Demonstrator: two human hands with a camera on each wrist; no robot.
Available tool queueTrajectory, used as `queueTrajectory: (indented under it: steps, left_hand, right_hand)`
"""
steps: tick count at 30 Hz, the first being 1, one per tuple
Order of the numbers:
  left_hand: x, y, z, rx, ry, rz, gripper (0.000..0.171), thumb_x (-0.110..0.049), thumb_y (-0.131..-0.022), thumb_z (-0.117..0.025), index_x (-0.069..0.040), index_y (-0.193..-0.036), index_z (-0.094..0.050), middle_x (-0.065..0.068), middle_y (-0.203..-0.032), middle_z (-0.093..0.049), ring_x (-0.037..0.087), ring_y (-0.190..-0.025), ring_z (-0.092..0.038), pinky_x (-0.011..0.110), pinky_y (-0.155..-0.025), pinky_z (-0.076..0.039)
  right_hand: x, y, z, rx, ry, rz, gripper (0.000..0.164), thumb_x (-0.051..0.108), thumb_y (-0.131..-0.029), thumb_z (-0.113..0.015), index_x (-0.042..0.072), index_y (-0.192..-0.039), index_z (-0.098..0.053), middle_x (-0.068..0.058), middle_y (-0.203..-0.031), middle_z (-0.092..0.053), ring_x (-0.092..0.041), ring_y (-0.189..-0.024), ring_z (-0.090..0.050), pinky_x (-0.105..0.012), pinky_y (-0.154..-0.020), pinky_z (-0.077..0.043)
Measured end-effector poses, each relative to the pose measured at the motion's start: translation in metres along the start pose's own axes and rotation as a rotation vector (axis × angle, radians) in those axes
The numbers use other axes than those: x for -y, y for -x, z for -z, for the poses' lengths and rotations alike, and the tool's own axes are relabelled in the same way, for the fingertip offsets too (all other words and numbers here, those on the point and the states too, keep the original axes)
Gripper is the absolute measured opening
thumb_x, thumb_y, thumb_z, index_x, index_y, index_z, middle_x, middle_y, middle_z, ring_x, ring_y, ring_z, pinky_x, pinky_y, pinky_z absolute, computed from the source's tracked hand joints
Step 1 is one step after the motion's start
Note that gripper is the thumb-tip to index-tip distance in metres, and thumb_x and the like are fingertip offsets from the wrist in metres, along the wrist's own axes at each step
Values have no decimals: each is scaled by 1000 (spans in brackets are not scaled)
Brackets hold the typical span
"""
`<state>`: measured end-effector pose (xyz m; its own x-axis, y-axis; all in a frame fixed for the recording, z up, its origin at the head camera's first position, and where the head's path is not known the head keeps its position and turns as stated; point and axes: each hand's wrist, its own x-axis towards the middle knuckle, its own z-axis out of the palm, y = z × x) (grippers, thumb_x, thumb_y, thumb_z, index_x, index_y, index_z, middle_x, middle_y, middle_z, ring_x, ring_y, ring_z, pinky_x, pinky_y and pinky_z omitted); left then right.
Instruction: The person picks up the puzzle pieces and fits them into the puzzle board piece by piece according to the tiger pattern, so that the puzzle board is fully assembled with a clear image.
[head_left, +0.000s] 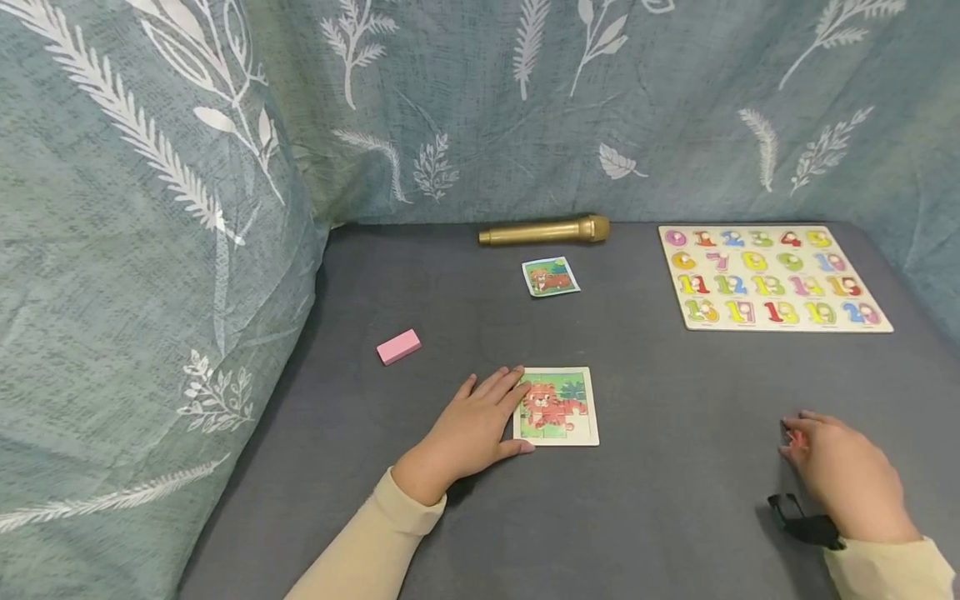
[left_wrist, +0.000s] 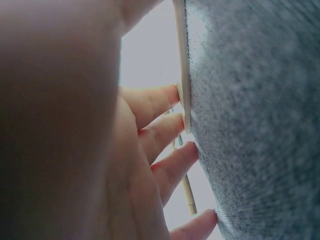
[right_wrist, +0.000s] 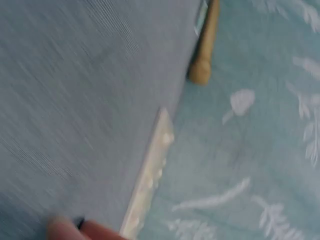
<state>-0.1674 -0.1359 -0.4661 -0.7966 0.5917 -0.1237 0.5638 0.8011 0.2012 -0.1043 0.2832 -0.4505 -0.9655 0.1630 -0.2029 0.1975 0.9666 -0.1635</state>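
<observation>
A square jigsaw puzzle (head_left: 594, 425) with a pale frame and a tiger picture lies flat; its lower right part shows bare backing. My left hand (head_left: 476, 421) rests at its left side with spread fingers, thumb by the lower edge and some fingertips on the frame. In the left wrist view, those fingertips (left_wrist: 172, 95) touch the thin board edge (left_wrist: 183, 65). Far to the right of the puzzle, my right hand (head_left: 847, 471) pinches a small reddish jigsaw piece (head_left: 797, 439) above the table. Its fingers mostly hide the piece; the right wrist view shows only blurred fingertips (right_wrist: 62, 227).
A tiger picture card (head_left: 551, 277) lies behind the puzzle, with a gold microphone (head_left: 543, 232) farther back. To the left sits a pink block (head_left: 399, 347). A number board (head_left: 776, 279) lies at the back right. Patterned curtain (head_left: 480, 108) borders the grey table (head_left: 660, 517).
</observation>
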Motion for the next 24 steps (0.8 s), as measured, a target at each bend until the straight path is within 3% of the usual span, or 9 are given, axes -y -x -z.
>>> queueTrajectory:
  steps: [3, 7, 10, 13, 17, 20, 24]
  left_hand:
    - [0, 1, -1, -5, -3, 6, 86, -54, -94, -74, -12, -161, -42, 6, -171, -29, 27, -157, -26, 59, -124, -23]
    - [-1, 1, -5, 2, 5, -2, 87, -57, -94, -72, -12, -162, -41, 6, -171, -28, 27, -157, -25, 59, -124, -22]
    - [-1, 0, -6, 6, 1, -3, 87, -58, -94, -71, -12, -162, -40, 6, -172, -28, 26, -157, -25, 59, -124, -22]
    - [0, 0, -6, 10, -6, 5, 88, -59, -94, -71, -14, -162, -40, 5, -172, -27, 25, -158, -25, 59, -124, -21]
    - [1, 1, -4, 11, -2, 1, 88, -59, -94, -72, -14, -162, -41, 5, -172, -27, 25, -158, -25, 59, -124, -21]
    - [2, 1, -3, 5, -2, -7, 87, -58, -94, -72, -14, -162, -41, 5, -172, -27, 26, -157, -25, 59, -124, -21]
    - [4, 1, -2, 7, -1, -6, 87, -58, -94, -72, -14, -162, -41, 5, -172, -27, 26, -157, -25, 59, -124, -21]
  right_hand:
    - [5, 9, -6, -117, -72, 53, 36, 2, -86, -82, -12, -117, -70, -37, -111, -64, -54, -91, -64, -63, -69, -52]
    - [14, 12, -3, -99, -179, 146, 32, 3, -88, -82, -7, -116, -72, -21, -86, -64, -36, -72, -61, -50, -59, -50]
    - [35, 9, -3, -74, -340, 236, 15, 8, -91, -81, 2, -104, -76, -5, -81, -69, -20, -68, -61, -36, -59, -49]
    - [71, 5, -8, -26, -569, 295, 9, 10, -92, -81, 6, -95, -73, 0, -78, -73, -14, -66, -64, -29, -57, -47]
    - [116, -3, -16, 82, -793, 329, 15, 7, -96, -77, 1, -108, -69, -3, -88, -72, -14, -77, -71, -29, -61, -53]
    - [138, -11, -20, 122, -847, 374, 20, 4, -99, -72, -2, -118, -68, -6, -93, -70, -17, -78, -71, -31, -63, -56]
    - [154, -20, -25, 88, -806, 432, 12, 5, -97, -75, 2, -109, -74, -4, -90, -71, -18, -73, -65, -30, -63, -55]
